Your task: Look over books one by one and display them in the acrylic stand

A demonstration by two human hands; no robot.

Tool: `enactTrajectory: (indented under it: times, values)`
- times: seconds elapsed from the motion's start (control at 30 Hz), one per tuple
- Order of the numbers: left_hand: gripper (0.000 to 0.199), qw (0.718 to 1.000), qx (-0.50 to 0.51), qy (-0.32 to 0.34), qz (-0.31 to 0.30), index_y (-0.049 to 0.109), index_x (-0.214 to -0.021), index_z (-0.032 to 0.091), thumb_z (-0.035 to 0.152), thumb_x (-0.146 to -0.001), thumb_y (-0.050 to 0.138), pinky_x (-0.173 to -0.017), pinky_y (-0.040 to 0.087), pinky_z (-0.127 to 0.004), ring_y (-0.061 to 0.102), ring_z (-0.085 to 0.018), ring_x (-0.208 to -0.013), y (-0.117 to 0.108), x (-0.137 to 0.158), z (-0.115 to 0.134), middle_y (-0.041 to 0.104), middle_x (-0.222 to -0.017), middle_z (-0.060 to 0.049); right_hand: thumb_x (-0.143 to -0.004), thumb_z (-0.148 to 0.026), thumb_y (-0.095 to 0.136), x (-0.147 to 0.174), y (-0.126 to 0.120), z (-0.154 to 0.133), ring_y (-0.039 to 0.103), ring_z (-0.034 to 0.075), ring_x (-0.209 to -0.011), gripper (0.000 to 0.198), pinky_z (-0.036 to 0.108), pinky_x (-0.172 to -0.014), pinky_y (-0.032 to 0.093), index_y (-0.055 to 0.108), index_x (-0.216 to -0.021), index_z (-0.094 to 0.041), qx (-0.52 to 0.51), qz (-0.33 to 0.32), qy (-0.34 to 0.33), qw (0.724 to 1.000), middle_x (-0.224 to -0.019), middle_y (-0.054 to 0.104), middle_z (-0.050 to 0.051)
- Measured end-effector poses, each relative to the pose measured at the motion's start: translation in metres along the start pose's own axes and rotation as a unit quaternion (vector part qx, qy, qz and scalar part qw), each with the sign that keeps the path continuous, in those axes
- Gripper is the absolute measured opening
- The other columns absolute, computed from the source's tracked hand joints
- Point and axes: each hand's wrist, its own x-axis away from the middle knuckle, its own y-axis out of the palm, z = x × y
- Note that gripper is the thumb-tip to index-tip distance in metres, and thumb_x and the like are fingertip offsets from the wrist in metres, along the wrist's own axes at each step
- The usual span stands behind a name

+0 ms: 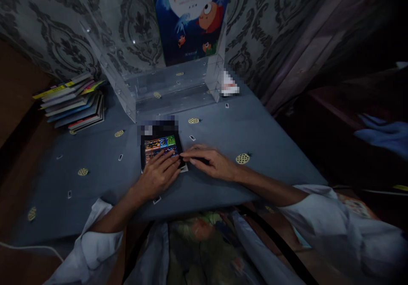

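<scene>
A dark-covered book (161,137) with rows of small bright pictures lies on the cloth-covered table, its far end blurred by pixels. Across its lower part rests my left hand (161,172), palm down with the fingers stretched out, covering some of the pictures. My right hand (212,161) is at the book's right edge, its thumb and fingers drawn together on that edge. A pale corner shows under the book, just below the right fingertips. Whether a single page or the whole cover is pinched is hard to see in the dim light.
A clear acrylic stand (127,100) rises behind the book, with a blue picture book (194,29) upright in it. At the left is a leaning stack of books (75,104). A pixelated white item (230,85) sits by the stand. The grey-blue tablecloth (216,127) has a pineapple print.
</scene>
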Motion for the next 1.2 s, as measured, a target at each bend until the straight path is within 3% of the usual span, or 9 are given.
enactTrajectory:
  times: [0.33,0.5,0.63,0.8,0.97,1.2]
  values:
    - [0.028,1.0,0.001,-0.006,0.008,0.068,-0.122,0.017,0.02,-0.098,0.054,-0.109,0.051,-0.047,0.064,-0.025,-0.123,0.001,0.001,0.001,0.074,-0.119,-0.01,-0.099,-0.023,0.053,0.0,0.001,0.003,0.065,0.021,-0.105,0.026,0.043,-0.094,0.054,0.075,-0.113,-0.021,0.018,-0.013,-0.065,0.998,-0.101,0.076,0.008]
    - [0.025,1.0,-0.02,-0.009,0.009,0.069,-0.118,0.018,0.027,-0.098,0.056,-0.108,0.051,-0.046,0.065,-0.025,-0.122,0.004,0.001,0.004,0.074,-0.118,-0.01,-0.097,-0.024,0.056,0.005,-0.001,-0.003,0.062,0.024,-0.112,0.022,0.048,-0.098,0.05,0.076,-0.104,-0.02,0.133,-0.048,-0.127,0.982,-0.108,0.075,0.01]
    - [0.029,0.999,-0.029,-0.022,-0.01,0.065,-0.125,0.017,0.027,-0.099,0.055,-0.111,0.048,-0.047,0.061,-0.026,-0.127,0.006,0.003,0.007,0.073,-0.121,-0.011,-0.098,-0.023,0.056,0.01,-0.004,-0.01,0.061,0.024,-0.115,0.023,0.049,-0.103,0.047,0.074,-0.112,-0.021,0.204,-0.08,-0.139,0.966,-0.117,0.074,0.01]
    - [0.046,0.993,-0.074,-0.011,-0.096,0.05,-0.141,0.009,0.033,-0.101,0.052,-0.117,0.039,-0.051,0.045,-0.031,-0.142,-0.003,0.011,0.018,0.057,-0.145,-0.017,-0.098,-0.025,0.055,0.013,-0.007,-0.014,0.06,0.025,-0.12,0.028,0.05,-0.103,0.047,0.071,-0.12,-0.023,0.22,-0.097,-0.138,0.961,-0.123,0.072,0.01]
    - [0.074,0.984,-0.057,-0.037,-0.162,0.027,-0.155,0.009,0.052,-0.099,0.049,-0.124,0.021,-0.051,0.027,-0.027,-0.152,-0.019,0.037,0.024,0.036,-0.159,-0.019,-0.1,-0.025,0.053,0.014,-0.005,-0.011,0.06,0.026,-0.122,0.028,0.049,-0.101,0.048,0.07,-0.121,-0.022,0.227,-0.103,-0.135,0.959,-0.125,0.071,0.011]
    - [0.087,0.979,-0.056,-0.098,-0.167,0.007,-0.16,0.011,0.059,-0.099,0.045,-0.122,0.024,-0.052,0.023,-0.029,-0.153,-0.031,0.077,0.017,0.032,-0.161,-0.021,-0.1,-0.024,0.052,0.016,-0.005,-0.01,0.06,0.026,-0.123,0.029,0.049,-0.099,0.048,0.068,-0.124,-0.021,0.238,-0.111,-0.129,0.956,-0.128,0.07,0.011]
